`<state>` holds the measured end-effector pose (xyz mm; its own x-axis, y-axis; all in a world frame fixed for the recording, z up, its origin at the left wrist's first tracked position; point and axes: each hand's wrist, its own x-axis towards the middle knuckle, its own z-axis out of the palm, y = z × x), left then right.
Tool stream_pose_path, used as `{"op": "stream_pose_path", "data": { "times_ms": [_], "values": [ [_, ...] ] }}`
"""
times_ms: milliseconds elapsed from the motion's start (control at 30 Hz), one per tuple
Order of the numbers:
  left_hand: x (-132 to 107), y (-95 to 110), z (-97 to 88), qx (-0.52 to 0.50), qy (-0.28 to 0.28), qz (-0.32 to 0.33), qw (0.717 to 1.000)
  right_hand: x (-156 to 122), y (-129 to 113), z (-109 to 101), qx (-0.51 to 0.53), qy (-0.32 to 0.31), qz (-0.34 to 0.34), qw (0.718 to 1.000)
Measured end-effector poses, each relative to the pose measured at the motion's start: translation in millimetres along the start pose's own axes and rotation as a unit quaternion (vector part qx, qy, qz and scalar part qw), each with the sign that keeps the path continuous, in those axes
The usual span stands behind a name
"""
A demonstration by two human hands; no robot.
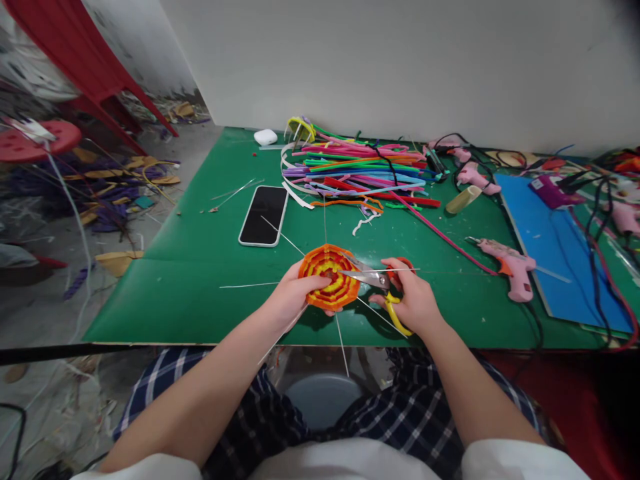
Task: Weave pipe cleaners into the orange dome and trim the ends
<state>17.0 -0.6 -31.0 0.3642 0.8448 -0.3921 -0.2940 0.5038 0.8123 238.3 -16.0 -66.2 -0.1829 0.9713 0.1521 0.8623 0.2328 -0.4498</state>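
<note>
My left hand (293,293) pinches an orange, yellow and red woven disc (325,259) by its left side, thumb lying on top. Thin pale spokes, several of them, stick out from the disc in all directions. My right hand (413,300) grips scissors (399,313) with yellow and orange handles. Their partly spread metal blades point left and lie over the disc's right side. Whether the blades touch the weave I cannot tell. Both hands are above the front edge of the green table (200,280).
A phone (264,217) lies behind the disc. Farther back is a pile of coloured pipe cleaners (360,167). To the right are a pink glue gun (517,267), a blue board (540,240) and dark cables. A white case (265,137) sits at the back left.
</note>
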Motion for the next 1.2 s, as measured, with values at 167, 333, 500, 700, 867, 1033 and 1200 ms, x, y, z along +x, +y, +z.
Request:
{"op": "stream_pose_path", "data": {
  "times_ms": [167, 333, 500, 700, 867, 1033, 1200],
  "values": [
    [0.5, -0.7, 0.1, -0.001, 0.004, 0.001, 1.000, 0.3, -0.4, 0.3, 0.006, -0.006, 0.004, 1.000],
    [-0.1, -0.1, 0.2, -0.003, 0.002, 0.002, 1.000, 0.4, -0.9, -1.0, 0.005, -0.007, 0.004, 1.000],
    [0.5, -0.3, 0.3, -0.006, -0.005, 0.008, 1.000, -0.5, -2.0, -0.1, 0.015, 0.001, 0.008, 1.000],
    [0.2, 0.1, 0.0, 0.002, -0.010, -0.005, 1.000, -0.7, 0.2, 3.2, 0.008, 0.013, 0.000, 1.000],
    [0.6, -1.1, -1.1, 0.003, -0.014, -0.012, 1.000, 1.1, 0.4, 3.4, -0.002, 0.004, -0.005, 1.000],
    [1.8, -2.0, -1.5, 0.003, -0.003, -0.020, 1.000, 1.9, 0.5, 3.6, -0.001, -0.009, 0.004, 1.000],
    [3.0, -2.8, -2.0, 0.007, -0.008, -0.013, 1.000, 0.2, 0.0, 4.6, -0.031, 0.023, 0.014, 0.999]
  ]
}}
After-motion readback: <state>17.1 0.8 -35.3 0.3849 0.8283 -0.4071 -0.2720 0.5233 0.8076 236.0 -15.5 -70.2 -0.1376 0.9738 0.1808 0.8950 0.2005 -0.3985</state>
